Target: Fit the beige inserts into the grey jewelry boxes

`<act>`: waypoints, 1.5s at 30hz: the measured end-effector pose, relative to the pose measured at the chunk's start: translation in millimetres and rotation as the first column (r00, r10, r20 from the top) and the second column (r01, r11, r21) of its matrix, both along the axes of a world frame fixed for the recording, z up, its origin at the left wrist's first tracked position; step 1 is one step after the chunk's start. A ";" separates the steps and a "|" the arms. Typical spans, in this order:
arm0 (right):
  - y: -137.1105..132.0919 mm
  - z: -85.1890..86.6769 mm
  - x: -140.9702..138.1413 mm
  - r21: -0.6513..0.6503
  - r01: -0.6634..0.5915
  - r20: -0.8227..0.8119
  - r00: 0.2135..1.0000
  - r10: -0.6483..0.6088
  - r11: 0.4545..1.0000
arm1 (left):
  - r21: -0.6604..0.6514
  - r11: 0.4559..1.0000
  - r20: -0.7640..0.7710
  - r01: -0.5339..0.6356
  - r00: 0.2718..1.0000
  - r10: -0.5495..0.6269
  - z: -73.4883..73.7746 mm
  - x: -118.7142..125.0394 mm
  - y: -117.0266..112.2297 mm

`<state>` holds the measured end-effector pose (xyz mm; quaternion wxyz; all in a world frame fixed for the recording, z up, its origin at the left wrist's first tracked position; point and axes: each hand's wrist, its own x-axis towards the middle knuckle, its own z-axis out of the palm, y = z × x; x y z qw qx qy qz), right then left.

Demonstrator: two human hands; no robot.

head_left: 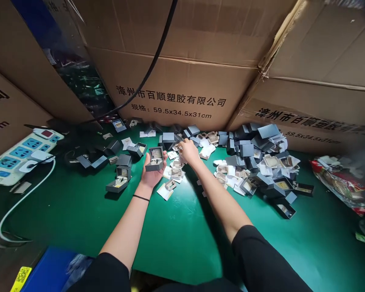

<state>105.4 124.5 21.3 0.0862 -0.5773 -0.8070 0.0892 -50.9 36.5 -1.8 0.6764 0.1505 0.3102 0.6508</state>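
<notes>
My left hand (151, 175) is wrapped round a small dark grey hinged jewellery box (155, 158), held lid up and open towards me. The light insert inside is too small to make out. Just to the right, my right hand (188, 152) is over the small beige inserts and white papers (177, 168), its fingers pinched together. Whatever is between them is hidden. Left of my left hand, another open grey box (120, 178) stands on the green table (176, 235). A shallower open box (137, 150) lies behind it.
Many grey boxes and papers are heaped at the right (263, 154). A white power strip (21, 156) with a cable lies at the left. Large cardboard cartons (170, 81) wall the back, with a black cable (158, 52) hanging in front. A red plastic bag (337, 182) sits far right.
</notes>
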 end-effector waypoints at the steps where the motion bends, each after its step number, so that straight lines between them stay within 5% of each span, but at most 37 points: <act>1: -2.3 0.1 1.7 0.008 0.008 -0.012 1.000 -0.008 1.000 | -0.005 0.999 0.021 -0.039 0.999 0.039 -0.6 -2.4 1.3; 8: -29.1 -2.6 16.9 0.004 -0.039 -0.027 0.999 0.039 0.999 | -0.006 1.000 0.044 -0.009 0.999 0.009 -9.4 -4.3 4.3; 13: -34.2 -6.7 23.8 -0.056 0.013 -0.013 1.000 -0.014 0.998 | -0.023 1.000 0.116 0.019 0.993 -0.016 -1.0 1.2 -1.5; 18: -32.1 -9.3 28.8 -0.116 0.024 -0.072 0.997 -0.032 0.993 | 0.020 0.970 0.155 0.241 0.958 -0.241 14.1 17.5 -25.3; 24: -35.2 -11.2 37.7 -0.072 0.077 -0.191 0.978 -0.089 0.994 | 0.041 0.783 0.216 0.620 0.760 -0.613 9.5 56.0 -51.8; 26: -39.0 -13.4 42.1 -0.047 0.114 -0.253 0.960 -0.122 0.992 | -0.005 0.769 0.169 0.639 0.758 -0.630 6.2 63.0 -52.2; 29: -45.3 -17.1 48.8 -0.032 0.160 -0.354 0.921 -0.161 0.987 | -0.090 0.830 0.112 0.550 0.834 -0.541 6.6 62.0 -46.9; 35: -56.5 -14.6 59.5 -0.007 0.249 -0.659 0.728 -0.192 0.968 | -0.162 0.956 0.059 0.245 0.969 -0.239 16.4 45.8 -35.8; 40: -76.4 -9.1 63.0 -0.073 0.267 -0.779 0.586 -0.222 0.961 | -0.078 0.982 0.055 0.169 0.985 -0.165 18.2 44.7 -36.5; 42: -86.5 -10.0 60.8 -0.187 0.207 -0.844 0.467 -0.265 0.960 | -0.079 0.985 0.013 0.153 0.988 -0.152 16.7 48.5 -37.3; 45: -99.8 -11.1 54.4 -0.395 0.021 -0.902 0.177 -0.393 0.918 | -0.080 0.986 -0.110 0.149 0.981 -0.157 12.7 55.5 -38.0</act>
